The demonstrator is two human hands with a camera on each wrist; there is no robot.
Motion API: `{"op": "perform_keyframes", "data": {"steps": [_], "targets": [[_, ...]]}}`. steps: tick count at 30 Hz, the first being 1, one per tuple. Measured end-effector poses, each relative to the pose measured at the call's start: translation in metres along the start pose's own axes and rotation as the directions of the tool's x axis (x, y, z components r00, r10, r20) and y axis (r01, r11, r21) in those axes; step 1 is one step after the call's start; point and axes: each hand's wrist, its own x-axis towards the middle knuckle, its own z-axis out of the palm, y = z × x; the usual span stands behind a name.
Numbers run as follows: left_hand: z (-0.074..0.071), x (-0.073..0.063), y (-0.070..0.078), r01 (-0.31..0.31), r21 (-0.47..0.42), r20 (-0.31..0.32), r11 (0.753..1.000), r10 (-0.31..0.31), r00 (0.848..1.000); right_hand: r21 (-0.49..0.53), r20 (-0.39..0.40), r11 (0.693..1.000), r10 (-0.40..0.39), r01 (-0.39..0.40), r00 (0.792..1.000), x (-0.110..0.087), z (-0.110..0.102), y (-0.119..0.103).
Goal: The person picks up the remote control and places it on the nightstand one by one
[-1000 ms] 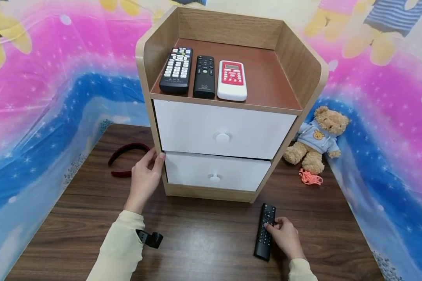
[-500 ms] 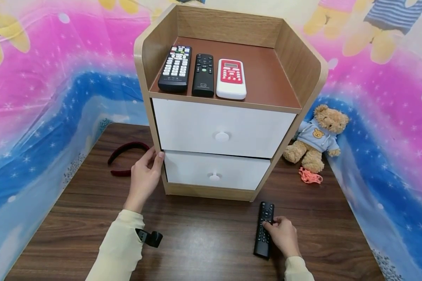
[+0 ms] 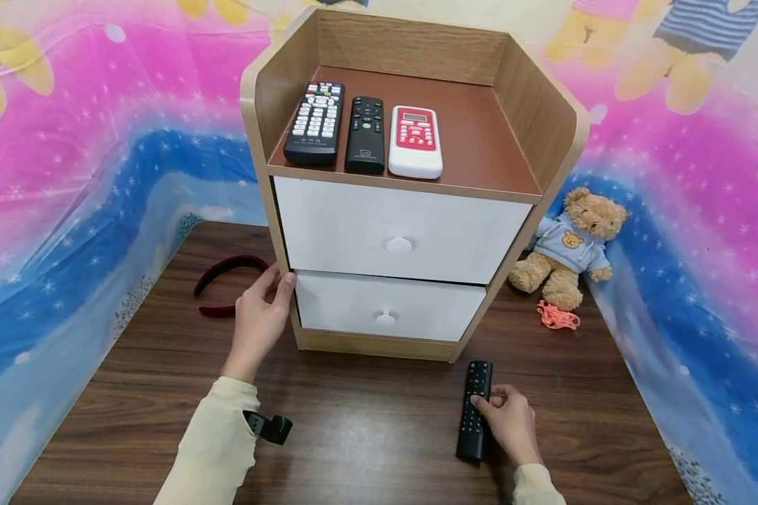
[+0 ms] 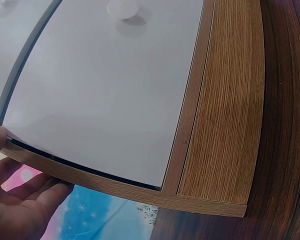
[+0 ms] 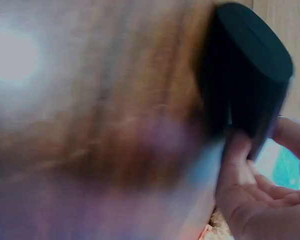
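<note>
In the head view my right hand (image 3: 510, 423) holds a black remote control (image 3: 474, 412) near the front of the table, thumb over its buttons and fingers around its right side. The right wrist view shows the end of that remote (image 5: 252, 55) close up. My left hand (image 3: 260, 319) grips the left side edge of a small wooden cabinet (image 3: 379, 345) with two white drawers. In the left wrist view the thumb lies on the front and the fingers of the left hand (image 4: 20, 200) behind the side panel. Both drawers (image 3: 366, 228) look closed.
On the cabinet top lie a black remote with white buttons (image 3: 316, 126), a slim black remote (image 3: 365, 137) and a white-and-red remote (image 3: 415, 144). A dark red headband (image 3: 217, 270) lies left. At right sit a teddy bear (image 3: 571, 245) and some coral-coloured cord (image 3: 557, 316).
My right hand and the black remote have shifted very slightly, with the remote's far end a little further up in view. My left hand stays on the cabinet edge.
</note>
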Motion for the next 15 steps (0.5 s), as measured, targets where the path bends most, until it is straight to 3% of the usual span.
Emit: {"op": "perform_keyframes", "data": {"steps": [7,15], "targets": [[-0.001,0.001,0.000,0.000,0.009,-0.003,1.000,0.000,1.000,0.067,-0.135,0.997,-0.037,0.046,0.990,-0.002,-0.002,-0.003],[0.000,0.001,-0.001,-0.002,0.009,-0.002,1.000,0.002,1.000,0.183,-0.287,0.978,-0.043,0.098,0.957,-0.006,-0.021,-0.017]]}}
